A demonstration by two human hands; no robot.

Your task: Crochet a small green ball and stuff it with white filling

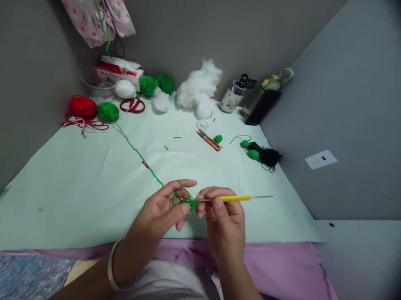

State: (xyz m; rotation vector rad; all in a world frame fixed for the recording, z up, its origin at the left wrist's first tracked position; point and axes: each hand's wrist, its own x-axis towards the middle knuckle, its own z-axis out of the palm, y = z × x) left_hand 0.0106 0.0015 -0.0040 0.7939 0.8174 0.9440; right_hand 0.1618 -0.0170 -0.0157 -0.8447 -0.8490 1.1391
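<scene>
My left hand pinches a small green crochet piece, with green yarn looped over its raised forefinger. My right hand grips a crochet hook with a yellow handle; its metal tip is in the green piece. The strand of green yarn runs from my left hand across the pale green table to a green yarn ball at the far left.
At the back lie a red yarn ball, a white ball, two more green balls, white stuffing, a cup of tools and a bottle. Orange snips, small green pieces and black yarn lie mid-table.
</scene>
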